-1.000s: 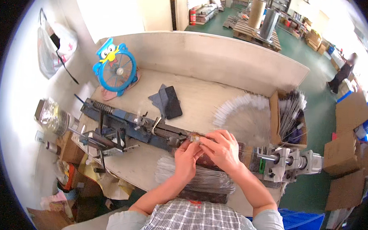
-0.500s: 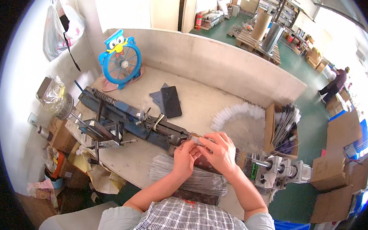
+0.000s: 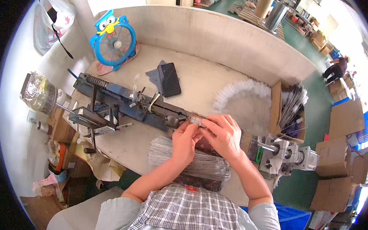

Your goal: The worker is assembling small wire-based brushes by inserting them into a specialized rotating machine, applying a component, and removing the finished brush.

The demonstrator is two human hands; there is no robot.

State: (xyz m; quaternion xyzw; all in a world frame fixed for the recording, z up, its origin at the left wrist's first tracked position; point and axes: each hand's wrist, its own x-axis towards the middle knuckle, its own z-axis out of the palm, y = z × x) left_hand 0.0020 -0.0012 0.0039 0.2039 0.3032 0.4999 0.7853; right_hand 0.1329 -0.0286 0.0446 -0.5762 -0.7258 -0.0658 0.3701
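Setting: small factory workshop. Pale table (image 3: 218,81) carries long blue metal jig (image 3: 131,104) with spring, levers. Bundle of thin wires (image 3: 190,156) at near edge; white bristle brushes (image 3: 238,90) piled by cardboard box (image 3: 289,105) of finished pieces. Beyond partition: green floor (image 3: 316,92), pallets (image 3: 246,4), stacked cartons (image 3: 344,122), another person (image 3: 336,70) at work.

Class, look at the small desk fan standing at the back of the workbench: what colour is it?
The fan is bright blue, with a yellow beak on its bird-shaped top; the head view shows it.
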